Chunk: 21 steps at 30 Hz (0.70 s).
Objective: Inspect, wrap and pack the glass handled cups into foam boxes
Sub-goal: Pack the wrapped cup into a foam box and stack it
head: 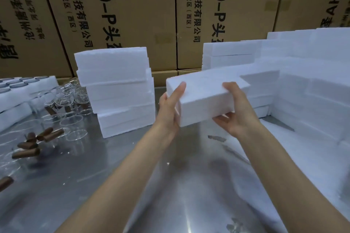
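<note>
Hands grip one foam box (206,98) above table (106,172): L hand (169,108) on its left end, R hand (237,113) on right; cups (62,98) far left.

Glass cups (62,98) blurred at left, partly hidden behind foam stack (121,91); carton (132,5) print cut off.

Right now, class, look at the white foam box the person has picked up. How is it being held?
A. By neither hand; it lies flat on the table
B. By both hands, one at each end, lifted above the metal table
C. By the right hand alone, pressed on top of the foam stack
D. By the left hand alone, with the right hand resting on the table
B: the left hand and right hand grip opposite ends of the foam box, held up above the metal table.
</note>
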{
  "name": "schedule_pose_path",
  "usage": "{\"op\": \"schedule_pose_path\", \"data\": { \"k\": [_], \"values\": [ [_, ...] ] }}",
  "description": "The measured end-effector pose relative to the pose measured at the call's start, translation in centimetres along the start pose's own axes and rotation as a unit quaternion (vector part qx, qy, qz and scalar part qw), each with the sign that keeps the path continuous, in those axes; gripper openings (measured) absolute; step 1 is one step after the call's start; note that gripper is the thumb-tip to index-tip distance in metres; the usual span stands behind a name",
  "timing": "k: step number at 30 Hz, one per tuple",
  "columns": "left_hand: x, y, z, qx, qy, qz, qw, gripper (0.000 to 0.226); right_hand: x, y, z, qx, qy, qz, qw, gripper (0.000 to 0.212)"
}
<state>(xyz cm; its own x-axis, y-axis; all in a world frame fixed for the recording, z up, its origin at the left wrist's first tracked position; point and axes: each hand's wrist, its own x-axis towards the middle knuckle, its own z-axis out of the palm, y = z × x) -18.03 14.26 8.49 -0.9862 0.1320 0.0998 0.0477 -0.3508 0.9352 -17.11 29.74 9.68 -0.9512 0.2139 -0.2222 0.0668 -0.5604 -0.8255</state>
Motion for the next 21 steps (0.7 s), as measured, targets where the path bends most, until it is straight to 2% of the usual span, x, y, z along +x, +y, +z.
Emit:
{"op": "schedule_pose_path", "data": {
  "k": [3, 4, 6, 7, 9, 12, 15, 18, 21],
  "values": [
    [1.7, 2.1, 2.8, 0.058, -0.065, 0.102, 0.991, 0.134, 1.0, -4.8, 1.0, 0.037, 0.0, -0.044, 0.998, 0.063],
    [2.2, 2.5, 3.5, 0.089, -0.073, 0.13, 0.985, 0.131, 1.2, -6.4, 1.4, 0.037, -0.005, -0.051, 0.998, 0.058],
    [3.4, 3.0, 4.6, 0.116, -0.074, 0.178, 0.974, 0.111, 1.4, -8.9, 2.0, 0.024, -0.016, -0.061, 0.998, 0.05],
    [4.0, 3.2, 5.0, 0.11, -0.07, 0.2, 0.971, 0.102, 1.5, -9.7, 2.2, 0.014, -0.019, -0.066, 0.998, 0.049],
    [4.9, 3.5, 5.5, 0.09, -0.045, 0.229, 0.968, 0.099, 1.6, -10.4, 2.4, -0.002, -0.026, -0.064, 0.998, 0.048],
    [5.4, 2.9, 5.4, 0.068, 0.007, 0.235, 0.969, 0.105, 2.3, -9.3, 2.4, -0.016, -0.043, -0.034, 0.998, 0.05],
    [5.4, 1.5, 4.7, 0.069, 0.042, 0.209, 0.975, 0.104, 3.0, -7.9, 2.2, -0.031, -0.044, -0.013, 0.998, 0.051],
    [5.5, 0.9, 4.4, 0.081, 0.048, 0.2, 0.975, 0.097, 3.3, -7.5, 2.0, -0.038, -0.04, -0.007, 0.998, 0.05],
    [5.7, 1.5, 4.4, 0.094, 0.034, 0.21, 0.973, 0.103, 3.1, -8.2, 2.2, -0.034, -0.041, -0.009, 0.999, 0.049]
  ]
}}
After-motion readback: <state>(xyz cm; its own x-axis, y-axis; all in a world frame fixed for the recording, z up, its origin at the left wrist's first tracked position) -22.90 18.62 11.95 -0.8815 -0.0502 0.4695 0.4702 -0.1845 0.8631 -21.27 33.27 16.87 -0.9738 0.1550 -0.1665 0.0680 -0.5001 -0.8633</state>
